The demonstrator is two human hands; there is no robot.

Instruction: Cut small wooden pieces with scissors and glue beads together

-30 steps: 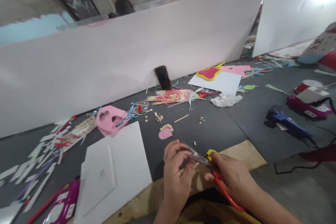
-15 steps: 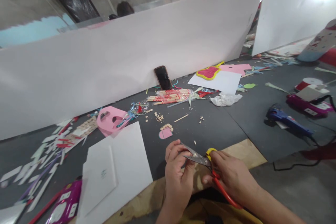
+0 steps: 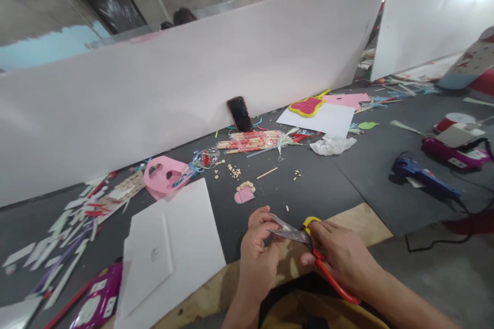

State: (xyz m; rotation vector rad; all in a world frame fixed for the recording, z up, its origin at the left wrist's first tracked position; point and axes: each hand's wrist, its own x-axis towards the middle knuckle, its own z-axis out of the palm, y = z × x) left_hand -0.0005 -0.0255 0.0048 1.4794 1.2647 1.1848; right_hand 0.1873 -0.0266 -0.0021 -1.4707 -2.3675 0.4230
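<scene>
My right hand (image 3: 341,259) is closed tight around the red and yellow handles of my steel scissors (image 3: 293,235). The scissors are low in the middle of the view, right over a tan wooden board (image 3: 358,223). Their shiny blades point to the left and are a little bit open. My left hand (image 3: 259,254) is curled up right next to the blades. Its fingers (image 3: 260,218) bend in close to the blade tips, but I cannot tell if they are pinching something small or just touching the metal.

Not much is different from a moment ago. My two hands and the scissors are in almost the same spot, and the whole view has only tipped a tiny bit.

At the lower left of the view lies a big white foam sheet (image 3: 196,226). Above my hands is a small pink foam shape (image 3: 244,195) with little tan beads along its top, sitting on a dark grey mat (image 3: 320,185). Farther up, a black phone (image 3: 240,113) leans on a tall white board (image 3: 154,113). A pink foam cutout with holes (image 3: 164,177) lies to the left, and a blue glue gun (image 3: 422,177) lies on the right.
</scene>
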